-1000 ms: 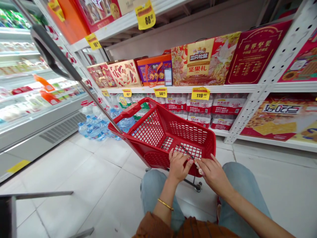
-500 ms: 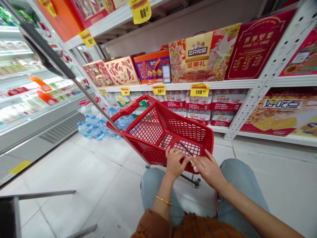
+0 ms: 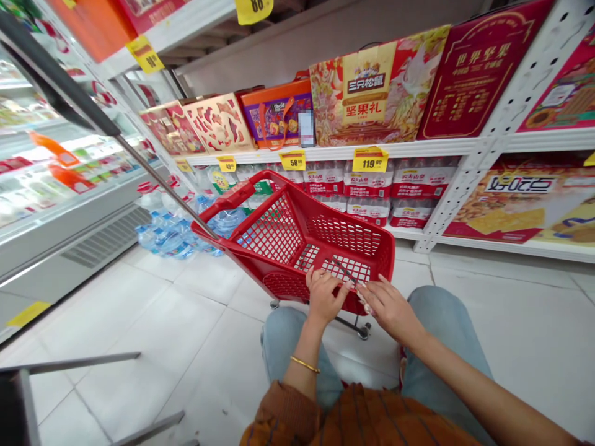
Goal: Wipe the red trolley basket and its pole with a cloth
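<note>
A red plastic wheeled basket (image 3: 283, 232) stands tilted on the floor in front of my knees, nothing inside it. My left hand (image 3: 324, 297), a gold bangle on its wrist, rests on the basket's near rim with its fingers curled over the edge. My right hand (image 3: 391, 307) lies beside it on the same rim, fingers pressed together around a small white bit that I cannot make out. The basket's long pull handle (image 3: 158, 179) slants up to the left, ending in a black grip (image 3: 46, 77).
White shelves ahead hold gift boxes (image 3: 372, 93), yellow price tags (image 3: 369, 160) and packs of bottled water (image 3: 367, 186). Loose water bottles (image 3: 170, 238) lie on the floor at left beside a chilled display case (image 3: 60, 204). A metal frame (image 3: 69, 362) is at lower left.
The view has tipped down a little, so the shelves and basket sit higher in the picture. Both hands stay at the basket's near rim with only small finger shifts.
</note>
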The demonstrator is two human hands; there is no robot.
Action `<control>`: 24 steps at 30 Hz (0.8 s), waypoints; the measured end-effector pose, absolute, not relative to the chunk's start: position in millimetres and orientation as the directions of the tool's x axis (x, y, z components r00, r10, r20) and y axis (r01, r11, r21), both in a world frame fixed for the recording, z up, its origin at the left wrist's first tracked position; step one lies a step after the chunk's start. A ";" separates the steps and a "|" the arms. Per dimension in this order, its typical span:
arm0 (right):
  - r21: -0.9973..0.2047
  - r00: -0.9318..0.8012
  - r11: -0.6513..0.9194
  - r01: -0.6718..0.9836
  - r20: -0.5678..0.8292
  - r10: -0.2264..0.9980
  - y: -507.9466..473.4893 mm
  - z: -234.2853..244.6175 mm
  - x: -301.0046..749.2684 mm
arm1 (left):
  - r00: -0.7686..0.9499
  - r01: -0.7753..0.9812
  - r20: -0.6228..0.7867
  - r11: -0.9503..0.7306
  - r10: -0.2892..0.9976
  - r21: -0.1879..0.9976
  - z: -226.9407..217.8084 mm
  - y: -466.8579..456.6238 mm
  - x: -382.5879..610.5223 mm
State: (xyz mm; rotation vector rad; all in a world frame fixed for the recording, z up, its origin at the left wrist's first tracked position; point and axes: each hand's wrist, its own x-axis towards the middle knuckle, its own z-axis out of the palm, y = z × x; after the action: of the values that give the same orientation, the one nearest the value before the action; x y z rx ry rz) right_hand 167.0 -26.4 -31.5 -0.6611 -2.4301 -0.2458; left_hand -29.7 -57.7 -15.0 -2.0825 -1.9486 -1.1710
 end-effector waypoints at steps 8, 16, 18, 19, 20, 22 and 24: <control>-0.018 -0.672 0.848 0.530 0.601 0.432 -31.7 -33.6 152.6 | -0.096 0.872 0.563 -0.203 0.821 0.446 -13.8 -59.7 -37.0; 0.014 -0.762 0.936 0.352 0.584 0.278 -13.8 -36.1 175.7 | -0.089 0.868 0.547 -0.205 0.832 0.452 -11.8 -60.7 -41.0; 0.018 -0.771 0.947 0.321 0.586 0.250 -9.0 -39.6 179.3 | -0.094 0.865 0.551 -0.206 0.830 0.457 -11.5 -60.9 -40.1; 0.015 -0.772 0.952 0.307 0.588 0.240 -6.8 -41.9 181.2 | -0.096 0.864 0.548 -0.204 0.831 0.460 -11.2 -61.1 -39.8; 0.008 -0.774 0.955 0.295 0.588 0.234 -4.8 -44.2 183.3 | -0.097 0.863 0.543 -0.201 0.834 0.463 -11.0 -61.3 -39.6; -0.013 -0.787 0.960 0.281 0.570 0.238 -1.2 -47.6 187.8 | -0.099 0.863 0.532 -0.194 0.841 0.466 -10.6 -61.8 -39.7; -0.030 -0.802 0.960 0.279 0.542 0.250 1.9 -48.5 192.3 | -0.094 0.862 0.528 -0.196 0.844 0.467 -10.4 -62.0 -40.9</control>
State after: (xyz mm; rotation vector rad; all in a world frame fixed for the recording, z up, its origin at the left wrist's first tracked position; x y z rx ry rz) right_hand 192.3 1.9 -48.5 -0.3732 -2.5419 -0.0683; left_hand -40.9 -62.0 -10.4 -2.0984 -1.9770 -1.1882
